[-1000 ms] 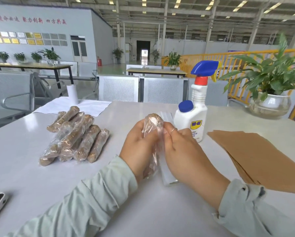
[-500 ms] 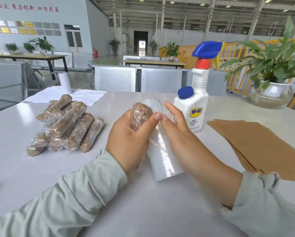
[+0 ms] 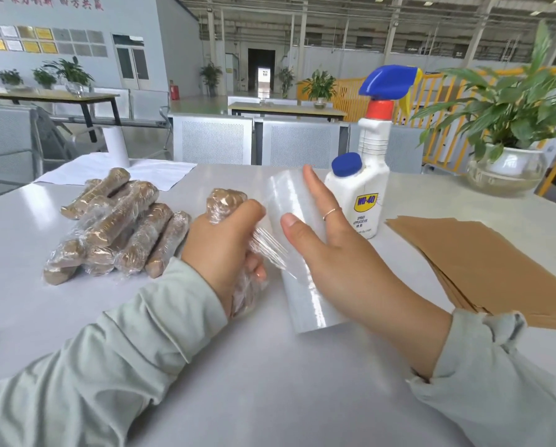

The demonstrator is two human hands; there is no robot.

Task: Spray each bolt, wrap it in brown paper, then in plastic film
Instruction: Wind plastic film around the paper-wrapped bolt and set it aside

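On the grey bench (image 3: pixel 270 398) a WD-40 bottle (image 3: pixel 363 195) with a blue trigger stands just behind the right hand, touching nothing. A stack of brown paper (image 3: pixel 483 262) lies to its right, and a potted plant (image 3: pixel 508 150) stands at the far right corner. At the far left lie a white sheet (image 3: pixel 115 171) and an upright white roll (image 3: pixel 117 146). Nothing lies between the two hands and the pile.

The left hand (image 3: pixel 225 253) grips the bolt (image 3: pixel 226 201), fingers and thumb curled round its middle; the bolt stands tilted, its top end above the fist and its lower end showing below it, already in paper and film. A stretch of film (image 3: pixel 267 250) runs from the bolt to the film roll (image 3: pixel 299 253), which lies on the bench just right of it. The right hand (image 3: pixel 334 250) rests on the roll with fingers straight and spread, thumb on its near side, its grip apart. A ring sits on one finger.

The pile of wrapped bolts (image 3: pixel 122 227) lies left of the left hand, close but apart. About seven can be counted, though overlap makes this unsure. One spray bottle, one film roll, one bolt in hand.
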